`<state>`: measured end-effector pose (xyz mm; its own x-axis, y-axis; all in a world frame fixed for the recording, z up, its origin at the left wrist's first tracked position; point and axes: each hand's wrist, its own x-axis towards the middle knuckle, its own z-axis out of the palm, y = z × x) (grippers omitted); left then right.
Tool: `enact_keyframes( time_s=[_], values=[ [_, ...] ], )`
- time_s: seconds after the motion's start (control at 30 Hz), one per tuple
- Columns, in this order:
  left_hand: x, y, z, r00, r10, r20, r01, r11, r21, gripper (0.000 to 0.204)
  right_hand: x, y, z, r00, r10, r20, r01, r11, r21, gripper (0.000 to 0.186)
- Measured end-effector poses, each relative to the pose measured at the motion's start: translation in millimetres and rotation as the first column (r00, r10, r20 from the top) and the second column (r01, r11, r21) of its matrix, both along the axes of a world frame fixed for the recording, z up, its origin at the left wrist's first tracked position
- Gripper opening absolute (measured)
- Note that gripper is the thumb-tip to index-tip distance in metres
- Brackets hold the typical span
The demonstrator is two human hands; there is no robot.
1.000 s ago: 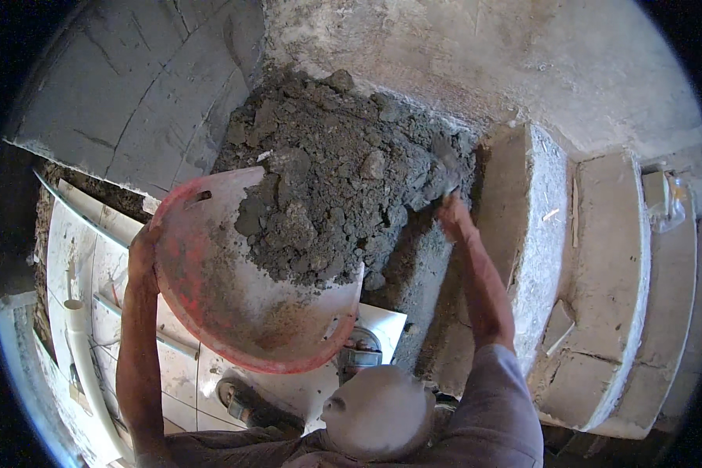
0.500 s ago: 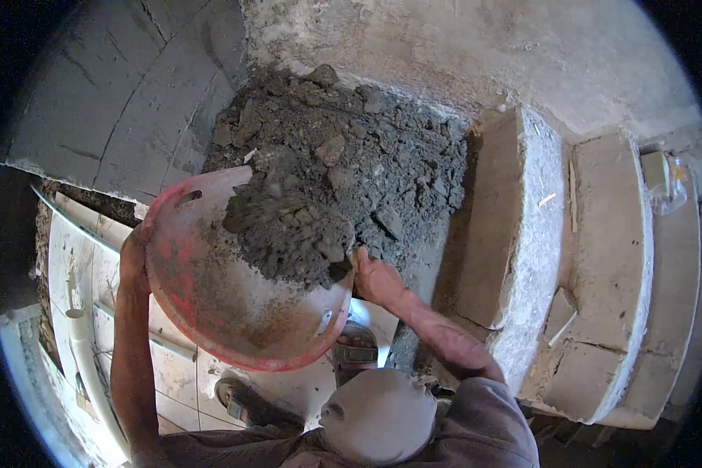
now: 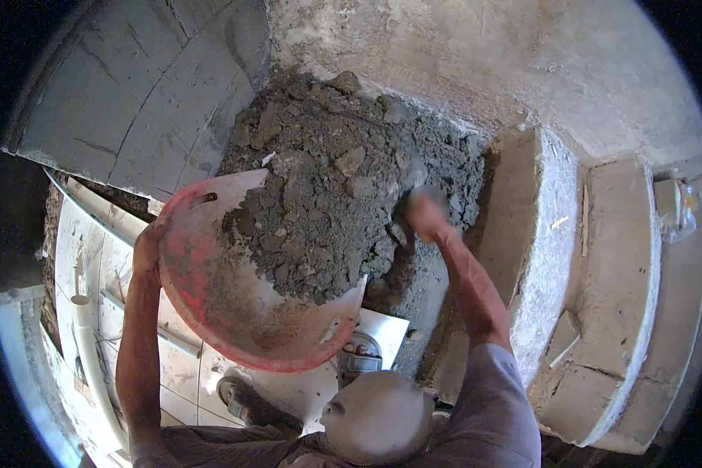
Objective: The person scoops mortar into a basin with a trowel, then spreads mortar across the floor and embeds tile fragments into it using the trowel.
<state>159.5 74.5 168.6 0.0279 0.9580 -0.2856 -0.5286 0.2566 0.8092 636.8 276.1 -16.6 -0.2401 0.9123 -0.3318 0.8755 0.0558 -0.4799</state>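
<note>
- Mortar (image 3: 327,195), grey and lumpy, lies heaped in the corner before you, between the dark grey slab (image 3: 148,101) on your left and the pale steps (image 3: 554,257) on your right; it also covers the far part of the basin's inside.
- The basin (image 3: 210,296), pale with red patches and a red rim, leans tilted, its mouth toward the heap; you see slots near its rim.
- Your left grip (image 3: 147,248) is clasped on the basin's left rim, arm stretched out.
- Your right grip (image 3: 427,212) is over the heap's right part, well apart from the basin; it is blurred, so you cannot tell whether it is clenched or what it grasps.
- Beneath you, two sandalled feet (image 3: 359,359) stand on the white tiled floor (image 3: 181,394).
- A cream pipe (image 3: 92,351) lies to your left.
</note>
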Motion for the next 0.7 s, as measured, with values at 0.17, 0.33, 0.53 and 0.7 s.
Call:
enact_keyframes(
  time_s=[0.17,0.33,0.53,0.7],
  values=[
    [0.6,6.9,5.0,0.996,0.009,-0.088,-0.012,0.999,-0.041,0.048,-7.6,-56.1,35.1,0.98,0.187,-0.071,-0.187,0.982,0.012,0.045],
    [-12.1,-4.5,1.9,0.98,0.104,-0.171,-0.123,0.987,-0.108,0.052,-94.1,-139.7,68.6,0.93,0.367,-0.006,-0.366,0.925,-0.106,0.034],
    [-15.2,-10.6,4.8,0.966,0.151,-0.211,-0.18,0.976,-0.123,0.057,-94.4,-164.7,128.8,0.789,0.61,0.067,-0.612,0.791,0.014,0.022],
    [-6.2,-13.7,5.0,0.981,0.11,-0.158,-0.127,0.987,-0.098,0.061,-84.1,-138.2,118.6,0.833,0.546,0.086,-0.553,0.826,0.113,0.028]
  ],
)
